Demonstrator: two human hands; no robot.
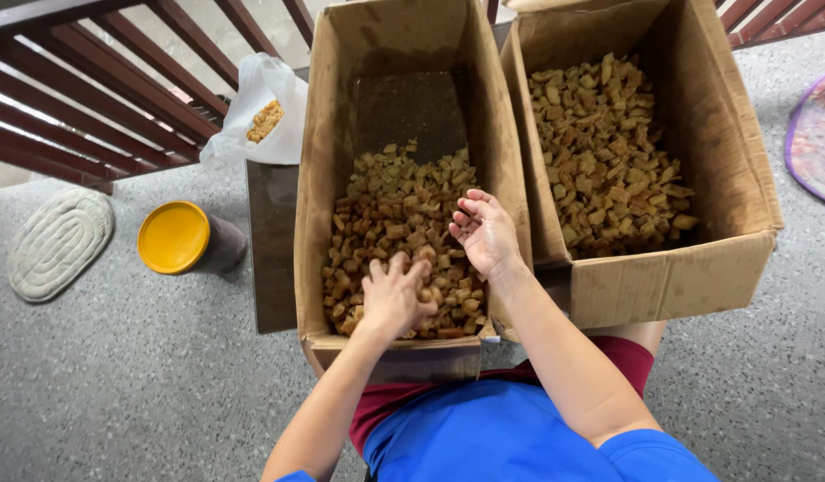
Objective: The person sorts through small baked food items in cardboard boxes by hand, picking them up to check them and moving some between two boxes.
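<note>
Sitting on the grey floor [118, 384], a person in a blue shirt [510, 437] and red shorts [626, 357] has both hands in the near box [319, 178]. This box is brown cardboard, it is open at the top, and its near end rests by the lap. Small brown chunks [394, 214] fill its near half, and its far half shows a bare dark bottom. The left hand [393, 299] lies palm down on the chunks, with the fingers spread and pushed into the pile; I cannot tell if its grip has closed on any piece. The right hand [485, 234] is lifted a little above the pile, close to the box's right wall. Its palm faces up and its fingers curl loosely, half open; it may cup a piece or two, but that is too small to tell. Just to the right stands a second box [742, 196], touching the first one side by side. It is piled with more chunks [604, 152] of the same kind. On the left, on the floor, lies a dark jar with a yellow lid [173, 236], and past it a pale oval mat [60, 241]. Farther back, a white bag [265, 112] with some chunks inside sits by the near box's left wall. Dark red rails [100, 89] run behind it all. A purple-edged mat [816, 134] peeks in at the far right.
</note>
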